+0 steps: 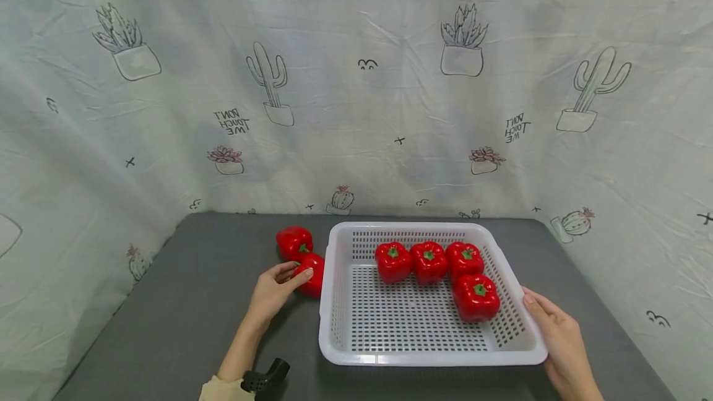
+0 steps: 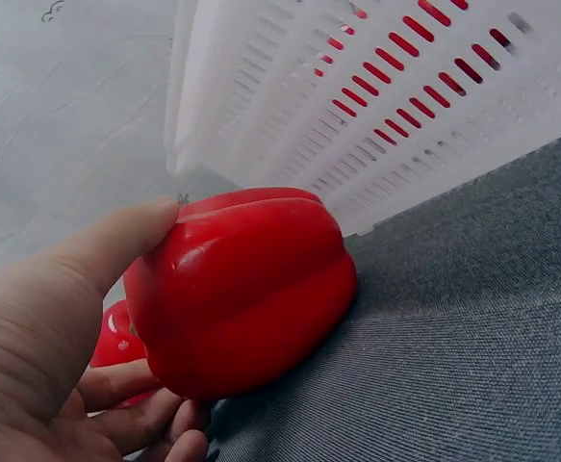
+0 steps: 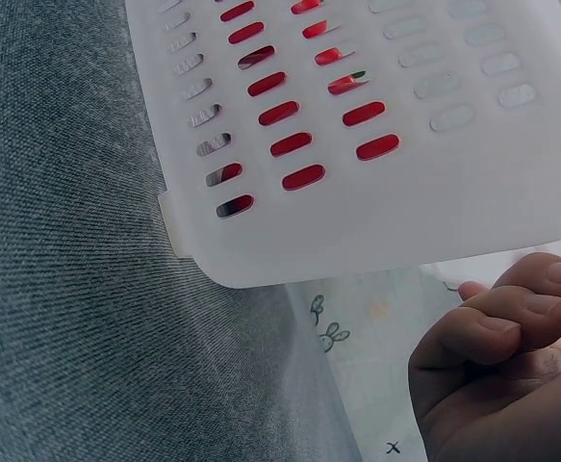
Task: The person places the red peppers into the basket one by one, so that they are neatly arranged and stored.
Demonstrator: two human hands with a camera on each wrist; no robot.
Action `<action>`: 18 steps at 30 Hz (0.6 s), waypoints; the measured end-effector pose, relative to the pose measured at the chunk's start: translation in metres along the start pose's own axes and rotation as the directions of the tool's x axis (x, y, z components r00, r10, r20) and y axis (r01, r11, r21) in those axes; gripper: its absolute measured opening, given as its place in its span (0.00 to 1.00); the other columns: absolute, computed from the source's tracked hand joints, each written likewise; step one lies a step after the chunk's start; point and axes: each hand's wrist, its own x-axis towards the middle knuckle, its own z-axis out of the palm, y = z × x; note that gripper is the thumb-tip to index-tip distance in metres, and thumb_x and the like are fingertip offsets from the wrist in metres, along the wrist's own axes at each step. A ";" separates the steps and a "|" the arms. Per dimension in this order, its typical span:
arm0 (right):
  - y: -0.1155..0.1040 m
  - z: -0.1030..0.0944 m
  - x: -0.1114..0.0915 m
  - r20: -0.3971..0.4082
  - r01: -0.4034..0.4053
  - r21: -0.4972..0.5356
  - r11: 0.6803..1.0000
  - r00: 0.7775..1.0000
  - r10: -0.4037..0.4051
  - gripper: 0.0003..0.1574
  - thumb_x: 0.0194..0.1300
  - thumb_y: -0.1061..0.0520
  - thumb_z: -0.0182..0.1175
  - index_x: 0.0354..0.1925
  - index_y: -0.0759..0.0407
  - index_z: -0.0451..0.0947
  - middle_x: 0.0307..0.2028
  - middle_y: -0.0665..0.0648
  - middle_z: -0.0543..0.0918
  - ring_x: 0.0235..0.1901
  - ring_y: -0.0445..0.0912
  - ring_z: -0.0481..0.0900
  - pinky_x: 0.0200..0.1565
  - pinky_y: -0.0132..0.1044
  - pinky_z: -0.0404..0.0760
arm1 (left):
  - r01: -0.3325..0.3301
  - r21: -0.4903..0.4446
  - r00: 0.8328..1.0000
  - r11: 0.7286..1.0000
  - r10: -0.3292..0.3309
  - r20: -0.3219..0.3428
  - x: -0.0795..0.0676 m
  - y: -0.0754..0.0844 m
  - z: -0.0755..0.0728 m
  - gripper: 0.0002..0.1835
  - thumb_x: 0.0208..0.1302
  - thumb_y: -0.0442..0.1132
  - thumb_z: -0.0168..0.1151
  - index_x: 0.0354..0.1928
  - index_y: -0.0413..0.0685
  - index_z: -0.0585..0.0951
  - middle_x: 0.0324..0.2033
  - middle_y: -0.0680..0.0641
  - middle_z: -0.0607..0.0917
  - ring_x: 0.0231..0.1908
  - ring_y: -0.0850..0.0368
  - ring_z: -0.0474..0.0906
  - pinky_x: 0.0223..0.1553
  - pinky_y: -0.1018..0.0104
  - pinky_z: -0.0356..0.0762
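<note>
A red bell pepper [image 1: 317, 282] with a green stem stands on the table at the left side of a white plastic basket [image 1: 434, 359]. My left hand [image 1: 272, 293] grips this pepper, thumb on one side and fingers curled beneath it in the left wrist view. Another red bell pepper [image 1: 293, 243] lies just behind it. Inside the basket several red bell peppers [image 1: 427, 263] sit toward the back and right. At the basket's right rim, my right hand [image 1: 562, 333] holds the edge; its curled fingers [image 3: 497, 332] appear beside the rim in the right wrist view.
The dark grey cloth-covered table [image 1: 167, 314] carries the basket right of centre. A pale curtain [image 1: 356, 91] printed with cactus drawings hangs behind and along both sides. Slotted basket walls [image 2: 357, 106] rise close beside the gripped pepper.
</note>
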 end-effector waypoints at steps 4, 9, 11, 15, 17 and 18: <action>-0.001 0.000 0.001 -0.012 -0.020 -0.019 1.000 1.000 0.020 0.49 0.64 0.35 0.61 0.71 0.63 0.62 0.38 0.36 0.81 0.38 0.38 0.83 0.37 0.40 0.84 | -0.015 -0.023 1.000 1.000 0.015 0.026 0.001 -0.001 -0.001 0.38 0.56 0.55 0.73 0.64 0.42 0.73 0.60 0.39 0.76 0.57 0.44 0.72 0.56 0.49 0.74; -0.001 0.000 0.001 -0.023 -0.047 -0.051 0.998 0.999 0.046 0.52 0.64 0.33 0.60 0.72 0.62 0.60 0.40 0.37 0.79 0.38 0.36 0.82 0.38 0.40 0.84 | -0.027 -0.034 0.998 0.999 0.029 0.053 0.001 -0.003 -0.001 0.37 0.56 0.53 0.73 0.63 0.44 0.74 0.60 0.40 0.76 0.57 0.44 0.72 0.55 0.49 0.75; -0.001 -0.001 0.000 -0.024 -0.049 -0.055 0.997 0.999 0.047 0.52 0.64 0.34 0.60 0.73 0.62 0.60 0.40 0.36 0.79 0.38 0.37 0.82 0.37 0.40 0.84 | -0.029 -0.029 0.998 0.999 0.030 0.057 0.001 -0.003 -0.001 0.37 0.55 0.54 0.73 0.63 0.44 0.74 0.60 0.40 0.76 0.57 0.43 0.72 0.55 0.49 0.75; -0.001 0.000 0.000 -0.020 -0.043 -0.054 0.998 0.999 0.042 0.51 0.64 0.34 0.60 0.73 0.62 0.60 0.39 0.36 0.79 0.38 0.37 0.82 0.37 0.40 0.84 | -0.033 -0.014 0.998 0.999 0.034 0.055 0.000 -0.003 -0.002 0.37 0.55 0.55 0.73 0.63 0.45 0.74 0.60 0.40 0.75 0.57 0.41 0.72 0.54 0.47 0.75; -0.002 0.000 0.000 -0.020 -0.042 -0.059 0.997 0.999 0.041 0.51 0.64 0.34 0.60 0.73 0.62 0.60 0.41 0.37 0.79 0.38 0.36 0.82 0.37 0.40 0.84 | -0.033 -0.015 0.998 0.999 0.033 0.054 0.000 -0.003 -0.003 0.37 0.55 0.55 0.74 0.63 0.46 0.74 0.60 0.40 0.75 0.57 0.40 0.72 0.53 0.46 0.75; -0.002 0.001 0.000 -0.020 -0.042 -0.063 0.997 0.999 0.041 0.51 0.64 0.33 0.59 0.73 0.62 0.60 0.42 0.38 0.79 0.39 0.36 0.81 0.38 0.40 0.84 | -0.032 -0.016 0.998 0.999 0.033 0.051 0.000 -0.002 -0.004 0.37 0.54 0.54 0.74 0.63 0.46 0.74 0.60 0.41 0.75 0.57 0.40 0.72 0.53 0.46 0.75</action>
